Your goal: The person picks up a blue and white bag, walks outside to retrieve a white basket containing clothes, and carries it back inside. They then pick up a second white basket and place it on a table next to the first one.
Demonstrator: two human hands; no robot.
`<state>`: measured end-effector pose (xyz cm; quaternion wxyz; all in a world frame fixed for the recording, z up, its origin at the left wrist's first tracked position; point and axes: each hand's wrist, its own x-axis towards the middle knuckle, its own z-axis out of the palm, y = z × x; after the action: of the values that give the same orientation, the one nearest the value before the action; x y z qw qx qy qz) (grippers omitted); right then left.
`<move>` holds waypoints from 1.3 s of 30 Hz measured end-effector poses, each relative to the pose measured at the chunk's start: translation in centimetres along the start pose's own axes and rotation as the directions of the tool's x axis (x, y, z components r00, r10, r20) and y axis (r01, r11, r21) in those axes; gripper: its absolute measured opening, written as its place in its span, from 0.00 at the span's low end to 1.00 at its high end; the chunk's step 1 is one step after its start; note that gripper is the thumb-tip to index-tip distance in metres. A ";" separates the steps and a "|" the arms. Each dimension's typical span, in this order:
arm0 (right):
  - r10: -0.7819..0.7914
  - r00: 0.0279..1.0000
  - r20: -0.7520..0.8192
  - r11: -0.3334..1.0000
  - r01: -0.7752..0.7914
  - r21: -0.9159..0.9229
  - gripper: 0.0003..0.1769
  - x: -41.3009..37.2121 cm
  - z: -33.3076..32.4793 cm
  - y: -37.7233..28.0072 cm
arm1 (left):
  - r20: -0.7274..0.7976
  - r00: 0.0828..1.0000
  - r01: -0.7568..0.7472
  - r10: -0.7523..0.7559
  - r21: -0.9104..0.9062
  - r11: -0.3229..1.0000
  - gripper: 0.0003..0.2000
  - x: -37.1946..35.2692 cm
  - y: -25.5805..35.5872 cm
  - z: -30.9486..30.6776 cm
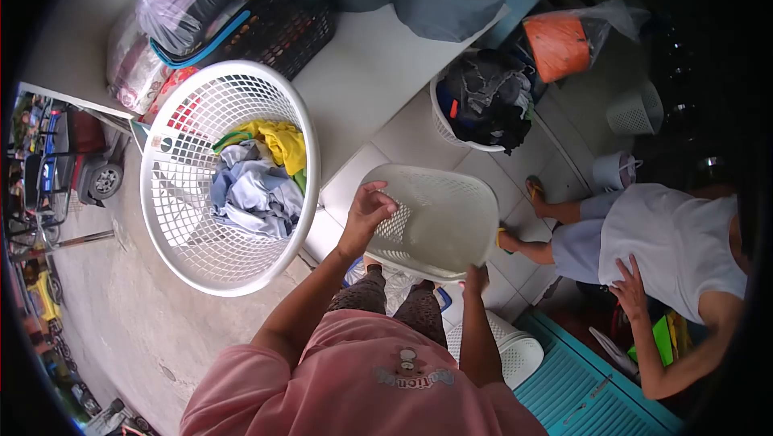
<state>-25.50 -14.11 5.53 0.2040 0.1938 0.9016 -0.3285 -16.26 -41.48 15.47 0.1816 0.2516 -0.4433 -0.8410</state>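
A white plastic laundry basket (pixel 439 223) with perforated sides tilts in front of my body, its inside bare. My right hand (pixel 476 279) grips its rim at the lower right corner; the fingertips are partly hidden. Over the opposite rim hovers my left hand (pixel 369 212), fingers loosely curled and apart from the thumb, holding nothing. To the left, a large round white basket (pixel 229 267) contains light blue clothes (pixel 256 190) and a yellow garment (pixel 282 146).
A basket of dark clothes (pixel 487 94) stands on the tiles ahead. A black crate (pixel 274 41) and grey bags (pixel 459 1) rest on the ledge. A person in white (pixel 668 235) stands at the right, near teal louvred doors (pixel 584 380). Another white basket (pixel 515 351) lies behind my right arm.
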 end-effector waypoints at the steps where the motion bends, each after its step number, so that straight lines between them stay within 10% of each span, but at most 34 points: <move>1: -0.072 0.997 0.014 0.989 0.073 -0.128 0.20 1.0 2.0 -1.0 | -0.046 0.999 -0.017 0.019 0.030 0.999 0.20 -0.6 0.9 0.0; 8: -0.113 0.982 0.151 0.944 0.154 -0.292 0.16 7.8 10.4 -5.9 | -0.318 0.943 -0.006 0.095 0.271 0.963 0.12 -5.5 -0.5 -3.8; 17: -0.253 0.853 0.456 0.858 0.416 -0.303 0.17 22.0 17.6 -14.3 | -0.855 0.504 0.258 -0.123 0.013 0.966 0.05 -8.8 -6.4 -0.9; 24: -0.393 0.810 0.434 0.866 0.485 -0.121 0.17 28.1 19.1 -17.8 | -0.795 0.586 0.271 -0.156 0.011 0.962 0.14 -5.2 -7.2 3.7; 29: -0.470 0.584 0.662 0.859 0.474 0.191 0.13 27.9 13.3 -19.0 | -0.610 0.788 0.192 -0.085 0.113 0.975 0.17 0.6 -6.3 2.9; 35: -0.061 0.771 0.634 0.954 -0.141 0.264 0.27 28.3 4.3 -22.5 | -0.605 0.796 0.134 0.035 0.233 0.963 0.06 6.0 -4.4 1.2; 39: -0.072 0.932 0.356 0.897 -0.096 0.431 0.59 32.9 -2.0 -29.1 | -0.621 0.780 0.324 -0.075 0.299 0.897 0.09 9.2 -3.6 0.8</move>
<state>-67.74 -26.31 5.61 0.3197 0.1766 0.7488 -0.5531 -24.44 -43.81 10.41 0.1652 0.5796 -0.4921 -0.6281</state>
